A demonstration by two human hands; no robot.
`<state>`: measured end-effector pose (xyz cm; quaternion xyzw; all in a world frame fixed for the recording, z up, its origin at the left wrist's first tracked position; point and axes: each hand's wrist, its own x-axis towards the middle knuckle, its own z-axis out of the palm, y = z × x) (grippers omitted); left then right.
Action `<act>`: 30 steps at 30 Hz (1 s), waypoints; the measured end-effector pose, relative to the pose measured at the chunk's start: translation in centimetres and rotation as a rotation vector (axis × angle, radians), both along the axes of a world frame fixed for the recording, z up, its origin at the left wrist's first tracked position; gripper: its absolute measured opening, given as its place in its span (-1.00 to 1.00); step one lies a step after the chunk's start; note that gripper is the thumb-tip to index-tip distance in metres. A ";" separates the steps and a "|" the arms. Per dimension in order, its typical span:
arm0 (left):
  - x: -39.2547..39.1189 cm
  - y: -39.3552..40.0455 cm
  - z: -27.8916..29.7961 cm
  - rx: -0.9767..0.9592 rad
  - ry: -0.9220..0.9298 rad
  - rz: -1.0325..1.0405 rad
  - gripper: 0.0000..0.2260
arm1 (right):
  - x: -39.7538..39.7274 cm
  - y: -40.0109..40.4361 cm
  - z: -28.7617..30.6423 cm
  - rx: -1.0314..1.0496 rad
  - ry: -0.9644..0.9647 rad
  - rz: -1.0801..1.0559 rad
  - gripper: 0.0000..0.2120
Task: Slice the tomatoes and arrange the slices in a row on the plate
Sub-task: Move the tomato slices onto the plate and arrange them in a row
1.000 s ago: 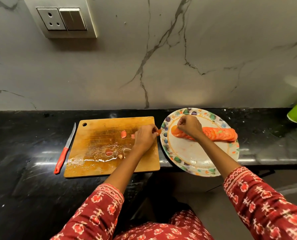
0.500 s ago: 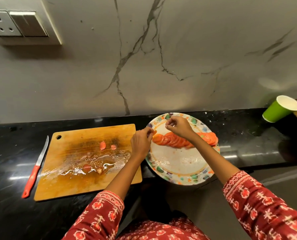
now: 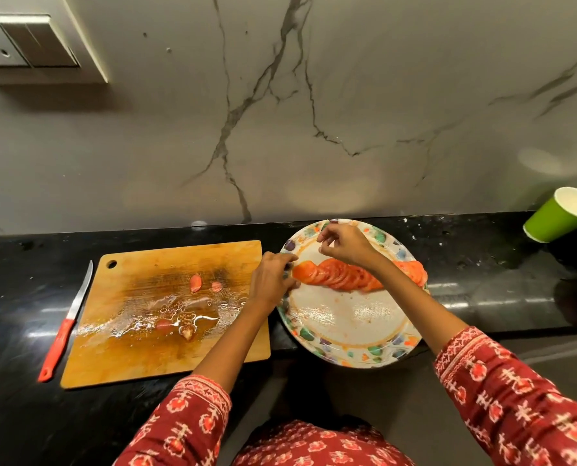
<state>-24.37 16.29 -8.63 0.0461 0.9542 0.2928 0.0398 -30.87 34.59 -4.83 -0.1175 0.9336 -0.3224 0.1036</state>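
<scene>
A row of overlapping tomato slices lies across the upper half of a round plate with a coloured, spotted rim, right of centre in the frame. The row runs from the plate's left side toward its right rim; the middle part is hidden behind the right forearm. The plate sits on a black counter, and its near edge hangs over the counter's front edge.

The left hand is at the plate's left rim, fingers curled, fingertips right at the leftmost slice. Whether its grip pinches that slice or only touches it cannot be told. The right hand is raised over the far part of the plate, just above the row, thumb and forefinger drawn together and the other fingers loosely bent. Nothing is visible between its fingertips, so whether that grip holds anything cannot be told either.

Left of the plate, just beside it, a wooden cutting board lies on the counter, wet with juice and seeds. A few small tomato scraps rest on it, two near its far middle and two more in the puddle nearer the person. A knife with a red handle lies on the counter along the board's left side, blade pointing away. At the right edge of the frame stands a green paper cup. A wall socket is in the upper left of the frame.
</scene>
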 end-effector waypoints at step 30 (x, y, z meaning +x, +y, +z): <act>-0.8 -0.2 -0.4 -0.083 0.079 -0.097 -0.62 | 0.9 -1.1 0.0 0.000 -0.087 0.072 -0.69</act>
